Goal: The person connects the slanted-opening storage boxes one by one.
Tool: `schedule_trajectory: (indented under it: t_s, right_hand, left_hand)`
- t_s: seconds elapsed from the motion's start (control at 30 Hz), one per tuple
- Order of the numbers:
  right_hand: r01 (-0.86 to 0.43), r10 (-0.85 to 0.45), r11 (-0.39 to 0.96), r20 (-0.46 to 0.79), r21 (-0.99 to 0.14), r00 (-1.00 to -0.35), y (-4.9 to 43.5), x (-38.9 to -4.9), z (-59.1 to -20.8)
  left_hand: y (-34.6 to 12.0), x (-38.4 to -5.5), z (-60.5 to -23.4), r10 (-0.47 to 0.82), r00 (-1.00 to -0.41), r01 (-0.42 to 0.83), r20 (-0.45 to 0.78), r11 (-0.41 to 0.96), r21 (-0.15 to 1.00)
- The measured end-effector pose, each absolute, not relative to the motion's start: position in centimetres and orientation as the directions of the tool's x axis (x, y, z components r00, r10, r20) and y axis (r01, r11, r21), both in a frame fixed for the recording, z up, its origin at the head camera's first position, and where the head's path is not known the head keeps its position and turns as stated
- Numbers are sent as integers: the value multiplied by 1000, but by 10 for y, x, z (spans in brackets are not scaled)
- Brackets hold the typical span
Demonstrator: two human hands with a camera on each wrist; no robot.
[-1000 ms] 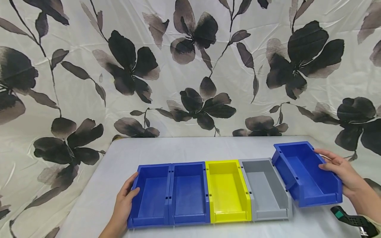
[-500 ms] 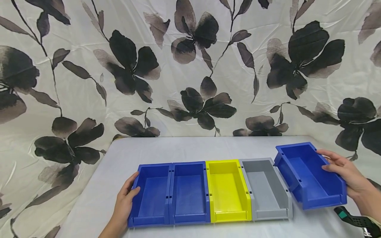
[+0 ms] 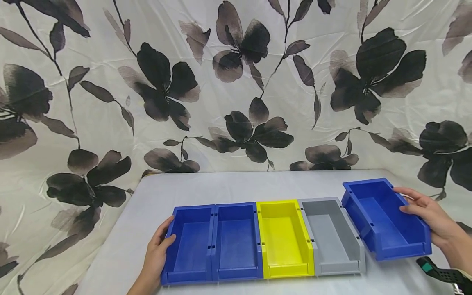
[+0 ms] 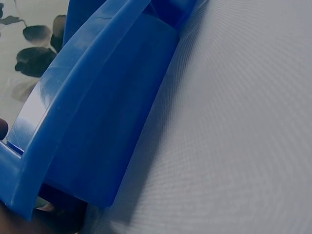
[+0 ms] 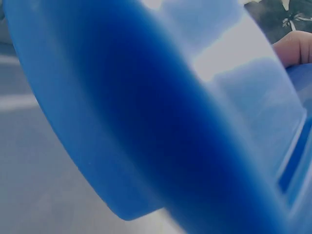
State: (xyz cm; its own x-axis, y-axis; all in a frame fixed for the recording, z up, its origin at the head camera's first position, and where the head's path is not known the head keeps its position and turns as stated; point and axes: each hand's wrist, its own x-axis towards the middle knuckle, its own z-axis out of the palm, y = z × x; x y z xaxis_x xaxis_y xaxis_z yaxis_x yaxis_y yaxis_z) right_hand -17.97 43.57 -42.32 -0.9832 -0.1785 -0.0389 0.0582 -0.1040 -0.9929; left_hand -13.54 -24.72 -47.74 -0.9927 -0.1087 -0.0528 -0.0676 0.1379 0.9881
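Observation:
In the head view, a blue storage bin (image 3: 385, 217) is tilted at the right end of a row of bins, its near end raised off the table. My right hand (image 3: 431, 215) grips it by the right wall, thumb over the rim. At the row's left end, my left hand (image 3: 157, 250) holds the outer wall of another blue bin (image 3: 191, 246), thumb at its rim. The left wrist view shows a blue bin wall (image 4: 107, 107) close up over the white cloth. Blue plastic (image 5: 146, 107) fills most of the right wrist view, with one fingertip (image 5: 295, 48) showing.
Between the held bins stand a second blue bin (image 3: 237, 241), a yellow bin (image 3: 282, 237) and a grey bin (image 3: 330, 235), side by side. White cloth (image 3: 236, 186) covers the table. Behind hangs a floral curtain (image 3: 206, 90). A black band (image 3: 439, 270) is below the right wrist.
My right hand has shifted slightly to the right with its blue bin, widening the gap to the grey bin's near end. The left hand keeps its hold.

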Motion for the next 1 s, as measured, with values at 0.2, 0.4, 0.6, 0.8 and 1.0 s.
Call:
schedule_trajectory:
  t_s: [0.2,0.4,0.6,0.8,1.0]
  right_hand:
    - [74,-160,-87,-60,-993,-985,435,-179,-424]
    - [83,-120,-7,-81,-997,-989,435,-178,-426]
    - [83,-128,-10,-81,-997,-988,435,-177,-425]
    - [73,-154,25,-76,-997,-985,432,-176,-427]
    - [98,-104,104,-109,-990,-989,427,-173,-431]
  left_hand:
    - [-248,-134,-478,-113,-993,-62,-47,136,989]
    - [-248,-134,-478,-105,-994,-56,-43,127,990]
    - [-248,-135,-479,-101,-994,-58,-44,135,989]
    - [-247,-136,-477,-107,-993,-70,-56,138,988]
    - [-247,-135,-476,-101,-993,-75,-62,130,989]
